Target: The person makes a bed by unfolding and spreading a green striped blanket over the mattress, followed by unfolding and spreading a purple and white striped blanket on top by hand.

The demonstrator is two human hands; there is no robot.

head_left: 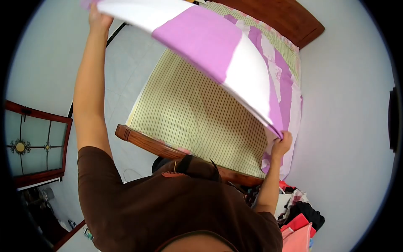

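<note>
A purple-and-white bed sheet point(205, 38) is stretched in the air between my two hands, its near edge sagging in a curve. My left hand point(100, 19), raised at the upper left, is closed on one end of that edge. At the right side of the bed my right hand point(282, 143) grips the other end, fingers wrapped around the bunched cloth. Below the sheet lies a mattress with a green-striped cover point(184, 105). More of the sheet spreads over the bed's right side and far part.
A wooden footboard point(147, 145) runs along the near end of the bed, close to my body. The headboard point(289, 17) stands at the far end. A wall point(340, 105) borders the right. Piled clothes point(302, 218) lie at lower right; a glass-paned door point(37, 143) is at left.
</note>
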